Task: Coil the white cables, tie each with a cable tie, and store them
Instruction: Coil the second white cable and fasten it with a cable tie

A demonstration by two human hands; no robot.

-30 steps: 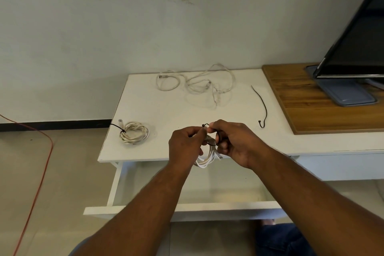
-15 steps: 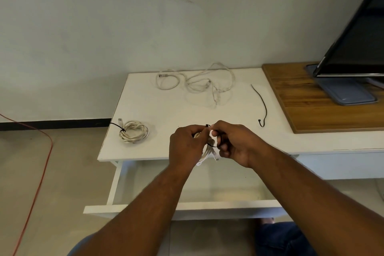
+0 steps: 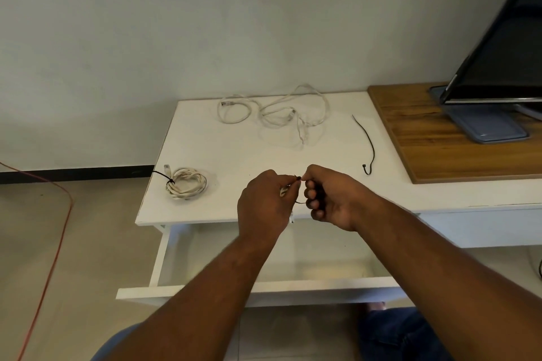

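My left hand [image 3: 264, 208] grips a small white coiled cable [image 3: 285, 191], mostly hidden inside the fist, over the table's front edge. My right hand [image 3: 328, 196] pinches a black cable tie [image 3: 298, 178] that loops around that coil. A tied white coil [image 3: 186, 187] with a black tie lies at the table's left front. A loose white cable [image 3: 281, 114] sprawls at the back of the white table [image 3: 234, 149]. A spare black cable tie [image 3: 368, 146] lies to the right.
An open white drawer [image 3: 264, 290] sticks out below the table's front edge, under my forearms. A wooden board [image 3: 425, 141] with a monitor [image 3: 504, 53] stands at the right. A red cord [image 3: 55, 243] runs over the floor at the left.
The coil has been drawn further into my left fist and shows less. My right hand's fingers have shifted slightly along the tie. Both hands stay over the table's front edge.
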